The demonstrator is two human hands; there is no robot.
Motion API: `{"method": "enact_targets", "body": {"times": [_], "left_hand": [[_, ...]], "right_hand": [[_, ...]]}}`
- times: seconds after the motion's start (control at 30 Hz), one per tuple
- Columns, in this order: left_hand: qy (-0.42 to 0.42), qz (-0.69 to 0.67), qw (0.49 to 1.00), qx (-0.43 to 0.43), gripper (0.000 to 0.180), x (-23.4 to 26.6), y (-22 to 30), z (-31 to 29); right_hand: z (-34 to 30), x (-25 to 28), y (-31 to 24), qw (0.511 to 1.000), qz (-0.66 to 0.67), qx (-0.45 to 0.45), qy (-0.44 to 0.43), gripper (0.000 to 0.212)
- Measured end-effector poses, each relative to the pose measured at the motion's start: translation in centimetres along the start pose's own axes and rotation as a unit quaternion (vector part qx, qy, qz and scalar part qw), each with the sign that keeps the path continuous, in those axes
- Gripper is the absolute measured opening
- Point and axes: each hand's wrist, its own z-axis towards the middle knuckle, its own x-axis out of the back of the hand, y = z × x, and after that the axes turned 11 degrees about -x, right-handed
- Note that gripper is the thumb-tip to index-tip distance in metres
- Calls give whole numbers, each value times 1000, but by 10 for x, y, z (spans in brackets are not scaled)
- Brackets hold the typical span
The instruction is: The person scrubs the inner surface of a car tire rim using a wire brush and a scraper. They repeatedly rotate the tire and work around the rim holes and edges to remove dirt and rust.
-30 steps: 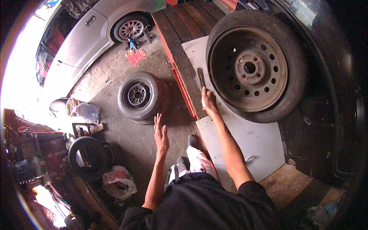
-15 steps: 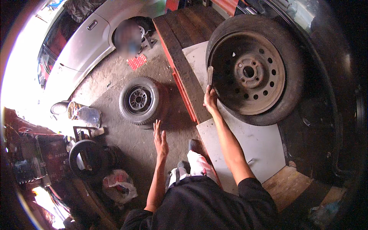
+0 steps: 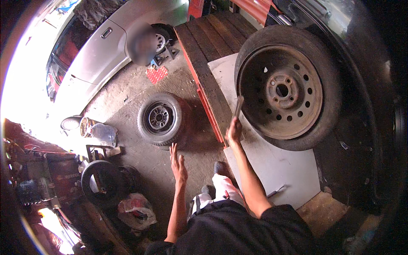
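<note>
My right hand is closed around a slim flat metal bar, whose far end points up and away from me. Just right of the bar a large tyre on a rusty steel rim lies across a white board. The bar overlaps the tyre's left edge in the picture; whether they touch I cannot tell. My left hand holds nothing, fingers stretched out and apart, in the air left of the board. Past its fingertips a smaller wheel with a black rim lies on the floor.
A wooden platform with a red edge runs beyond the board. Near my right forearm lies a metal tool. A silver car, a blurred person and a red patterned box are far left. Loose tyres and a plastic bag lie left.
The whole scene has shifted slightly down and right in view. The bar has turned and tilts more to the right. More of the metal tool by my right forearm shows.
</note>
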Motion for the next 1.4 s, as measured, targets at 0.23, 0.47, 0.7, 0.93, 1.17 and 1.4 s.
{"method": "enact_targets", "body": {"times": [0.23, 0.47, 0.7, 0.93, 1.17, 1.4], "left_hand": [[56, 4, 998, 18, 55, 17, -7, 1], [30, 2, 999, -14, 57, 9, 0, 8], [27, 9, 1000, -1, 54, 15, -2, 5], [16, 19, 1000, -3, 58, 9, -10, 1], [-2, -13, 1000, 7, 57, -9, -6, 1], [-3, -9, 1000, -5, 55, -14, 0, 6]], "right_hand": [[-19, -49, -318, 948, 286, 26, -136, 58], [-20, 47, -282, 935, 350, -61, -18, 49], [-3, -60, -207, 948, 27, 301, -97, 57], [14, -20, -196, 991, 43, -100, -81, 96], [62, -14, -135, 995, 37, 86, 24, 61], [43, -14, -97, 999, 5, 28, -28, 54]]}}
